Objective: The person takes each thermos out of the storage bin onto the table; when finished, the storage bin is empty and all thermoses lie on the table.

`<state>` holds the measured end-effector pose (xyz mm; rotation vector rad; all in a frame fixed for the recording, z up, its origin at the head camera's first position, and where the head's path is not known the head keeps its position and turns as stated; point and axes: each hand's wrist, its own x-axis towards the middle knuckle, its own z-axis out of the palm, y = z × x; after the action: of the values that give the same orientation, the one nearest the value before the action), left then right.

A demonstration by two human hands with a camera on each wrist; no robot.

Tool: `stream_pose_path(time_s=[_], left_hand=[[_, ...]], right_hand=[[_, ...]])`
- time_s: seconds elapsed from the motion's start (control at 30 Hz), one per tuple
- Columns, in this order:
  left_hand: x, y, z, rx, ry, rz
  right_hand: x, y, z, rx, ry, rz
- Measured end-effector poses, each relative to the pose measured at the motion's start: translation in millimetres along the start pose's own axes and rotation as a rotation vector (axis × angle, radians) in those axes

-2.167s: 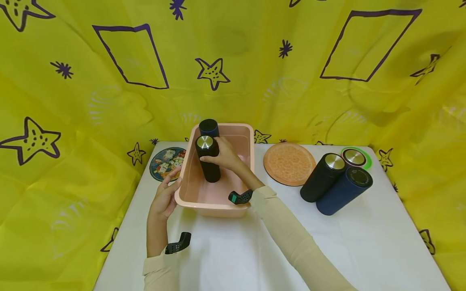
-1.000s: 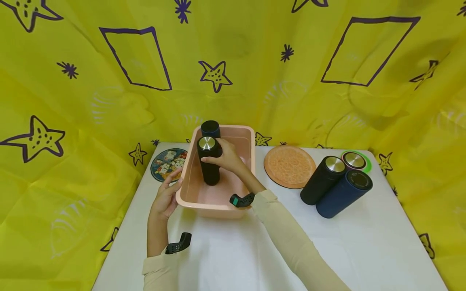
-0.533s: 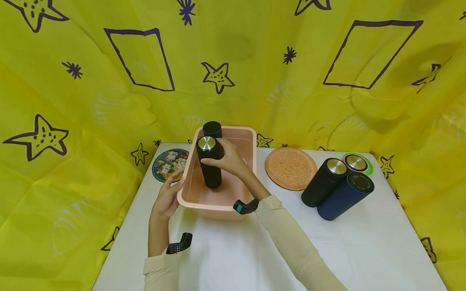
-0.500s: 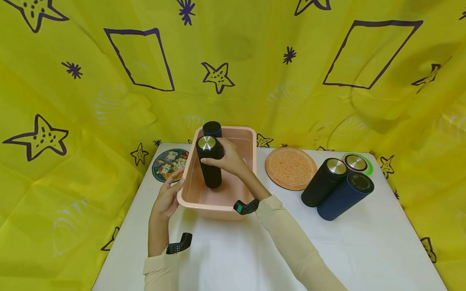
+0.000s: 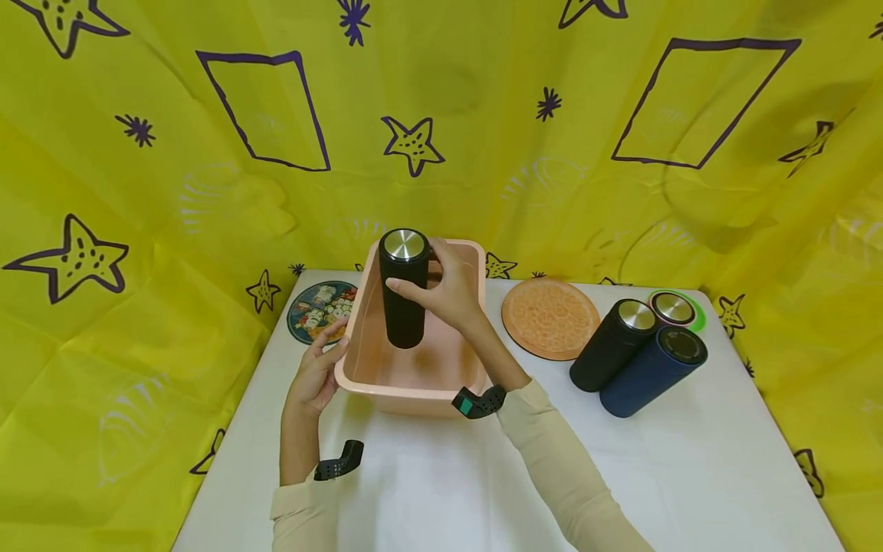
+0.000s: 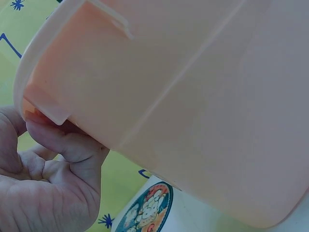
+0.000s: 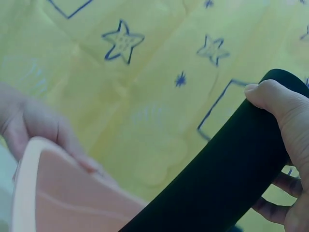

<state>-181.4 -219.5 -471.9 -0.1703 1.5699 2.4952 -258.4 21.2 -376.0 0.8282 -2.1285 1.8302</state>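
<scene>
A black bottle (image 5: 404,310) is held almost upright within the outline of the pink basin (image 5: 395,392), silver lid (image 5: 404,244) toward 12 o'clock, base toward 6; whether the basin's floor is touched cannot be told. The bottle's upper half is grasped from 3 o'clock by the nearer right hand (image 5: 453,291), the basin's rim gripped at 8 by the left hand (image 5: 317,374).

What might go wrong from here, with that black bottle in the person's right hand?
The right hand grips the black bottle by its upper part, so it might slip and fall into the pink tub. It could also bump the tub, whose rim the left hand holds. If swung rightward, it may topple the dark blue bottle standing on the white table.
</scene>
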Motion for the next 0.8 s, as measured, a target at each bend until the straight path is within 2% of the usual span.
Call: stream_pose_path(time_s=[0.23, 0.37, 0.47, 0.6, 0.8], left_hand=[[-0.2, 0.1, 1.0, 0.006, 0.012, -0.007], [0.5, 0.1, 1.3, -0.004, 0.014, -0.003], [0.9, -0.2, 0.9, -0.011, 0.014, -0.003], [1.9, -1.2, 0.3, -0.011, 0.012, -0.004], [1.4, -0.2, 1.2, 0.003, 0.022, -0.005]], right_hand=[[-0.1, -32, -14, 0.026, 0.113, -0.115], [-4.3, -49, -27, 0.029, 0.162, -0.112], [-8.2, -57, -39, -0.013, 0.209, -0.128], [-15.2, -64, -54, -0.058, 0.286, -0.154], [-29.5, -73, -70, -0.098, 0.358, -0.185]])
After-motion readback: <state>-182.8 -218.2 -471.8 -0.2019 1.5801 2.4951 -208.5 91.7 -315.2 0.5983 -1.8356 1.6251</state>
